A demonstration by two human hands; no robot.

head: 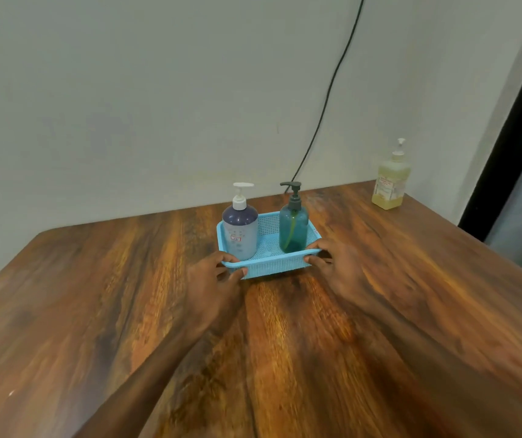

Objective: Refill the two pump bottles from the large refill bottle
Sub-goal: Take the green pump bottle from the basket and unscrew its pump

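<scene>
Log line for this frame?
left hand: grips blue basket near-left corner | right hand: grips near-right corner | white-pump bottle, teal bottle: upright in basket | yellow bottle: far right on table

A plain room, home or office unclear: a wooden table (95, 295) against a bare pale wall (127, 105) with a black cable (327, 99).

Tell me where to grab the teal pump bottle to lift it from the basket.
Grip the teal bottle round its upper body, below the pump collar, coming from the right: it stands upright, the blue basket rings its base, and the white-pump bottle stands on its left.
</scene>
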